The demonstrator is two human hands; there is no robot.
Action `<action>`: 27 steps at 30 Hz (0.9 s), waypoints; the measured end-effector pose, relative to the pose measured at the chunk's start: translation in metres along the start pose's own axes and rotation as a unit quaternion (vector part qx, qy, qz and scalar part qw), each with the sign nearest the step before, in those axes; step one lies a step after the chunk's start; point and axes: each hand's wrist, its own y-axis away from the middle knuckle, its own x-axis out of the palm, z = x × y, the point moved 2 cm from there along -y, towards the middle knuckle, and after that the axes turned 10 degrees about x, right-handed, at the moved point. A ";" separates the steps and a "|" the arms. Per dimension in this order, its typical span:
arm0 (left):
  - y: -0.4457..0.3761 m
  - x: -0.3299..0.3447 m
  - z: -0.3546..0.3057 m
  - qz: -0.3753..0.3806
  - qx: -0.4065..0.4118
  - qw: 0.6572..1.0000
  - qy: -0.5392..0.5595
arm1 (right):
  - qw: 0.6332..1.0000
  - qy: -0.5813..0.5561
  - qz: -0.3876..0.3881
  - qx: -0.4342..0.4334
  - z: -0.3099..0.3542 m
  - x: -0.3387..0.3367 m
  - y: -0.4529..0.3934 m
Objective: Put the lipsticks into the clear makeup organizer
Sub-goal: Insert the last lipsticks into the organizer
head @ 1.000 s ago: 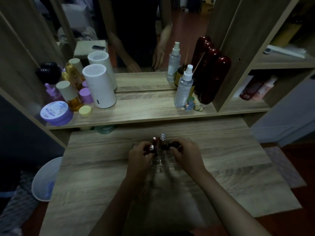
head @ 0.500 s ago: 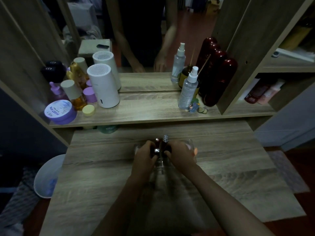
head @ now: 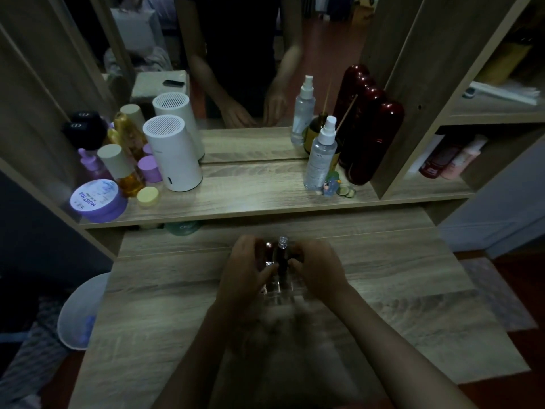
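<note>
The clear makeup organizer stands mid-desk between my hands, its front cells visible. A dark lipstick with a clear cap stands upright in its back row. My left hand is curled at the organizer's left side, fingers closed on a lipstick with a shiny tip held over the back cells. My right hand is curled at the right side, fingers closed on a dark lipstick that is mostly hidden. The dim light blurs the organizer's edges.
A raised shelf behind the desk carries a white cylinder, a spray bottle, dark red bottles, a purple jar and small bottles. A mirror stands behind them. A white bin sits left of the desk.
Both hands have drawn closer together over the organizer's back row. The lipsticks they hold have come in beside the upright capped one.
</note>
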 end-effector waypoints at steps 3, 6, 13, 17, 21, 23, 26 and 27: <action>-0.013 -0.006 -0.003 -0.004 0.029 1.000 0.000 | 0.999 0.012 -0.044 -0.015 0.002 -0.024 0.001; -0.024 -0.003 -0.006 0.028 0.039 0.999 -0.008 | 0.998 0.059 -0.020 -0.007 -0.002 -0.027 -0.004; -0.023 0.013 -0.008 0.058 0.025 0.997 -0.043 | 0.992 0.119 -0.025 -0.020 -0.009 -0.005 -0.012; -0.025 0.013 -0.008 0.036 0.025 0.998 -0.044 | 0.997 0.081 -0.015 -0.013 -0.008 -0.004 -0.019; -0.026 0.013 -0.009 0.025 0.030 0.998 -0.048 | 0.998 0.069 0.006 -0.012 0.000 -0.010 -0.030; -0.026 0.014 -0.008 0.027 0.029 0.998 -0.052 | 0.996 0.079 0.028 -0.007 0.004 -0.011 -0.035; -0.025 0.016 -0.006 0.026 0.021 0.999 -0.042 | 0.995 0.089 0.041 0.003 0.006 -0.009 -0.040; -0.025 0.017 -0.006 0.026 0.021 0.999 -0.040 | 0.995 0.087 0.043 0.005 0.007 -0.008 -0.041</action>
